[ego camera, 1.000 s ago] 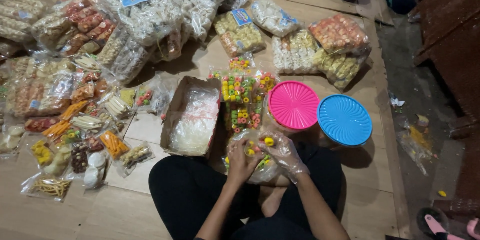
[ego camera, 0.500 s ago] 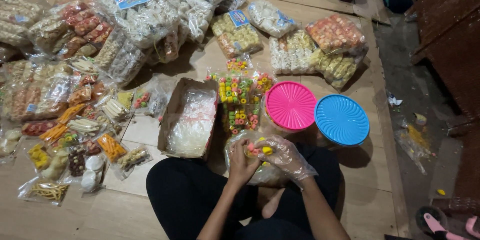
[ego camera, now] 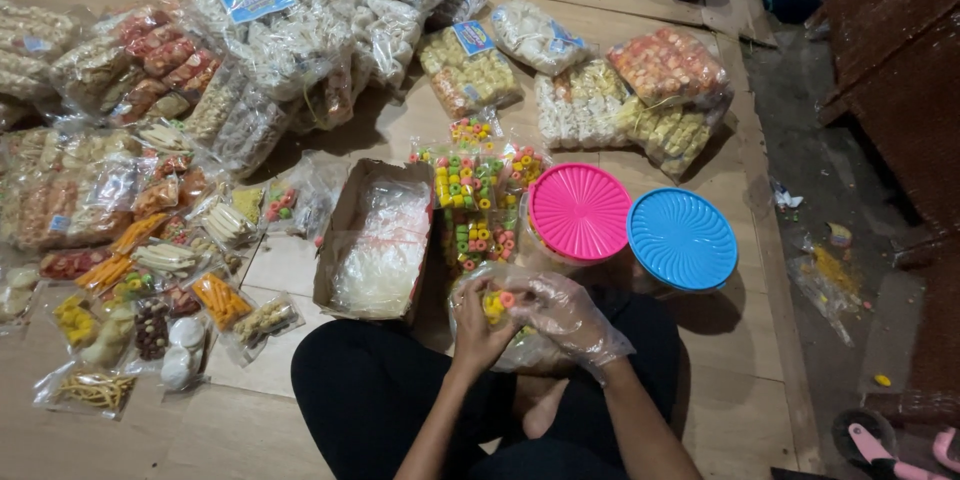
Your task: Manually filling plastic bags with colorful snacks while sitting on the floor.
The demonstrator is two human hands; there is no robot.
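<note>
I sit cross-legged on a wooden floor. My left hand [ego camera: 478,325] is bare and pinches the top of a small clear bag of colourful ring snacks [ego camera: 495,305] in my lap. My right hand [ego camera: 567,312] wears a thin clear plastic glove and grips the same bag from the right. Just beyond my hands lie several filled packets of the same coloured rings [ego camera: 478,202]. A cardboard box of clear plastic bags [ego camera: 378,240] lies to the left of them.
A pink-lidded tub [ego camera: 579,211] and a blue-lidded tub [ego camera: 682,238] stand to the right. Large bags of crackers [ego camera: 270,35] and snack packs [ego camera: 667,75] fill the far floor. Small snack packets [ego camera: 150,280] are spread at the left. A dark wooden cabinet [ego camera: 900,70] stands at the right.
My hands have stayed in my lap on the small bag, with only slight finger movement. The view has shifted a little.
</note>
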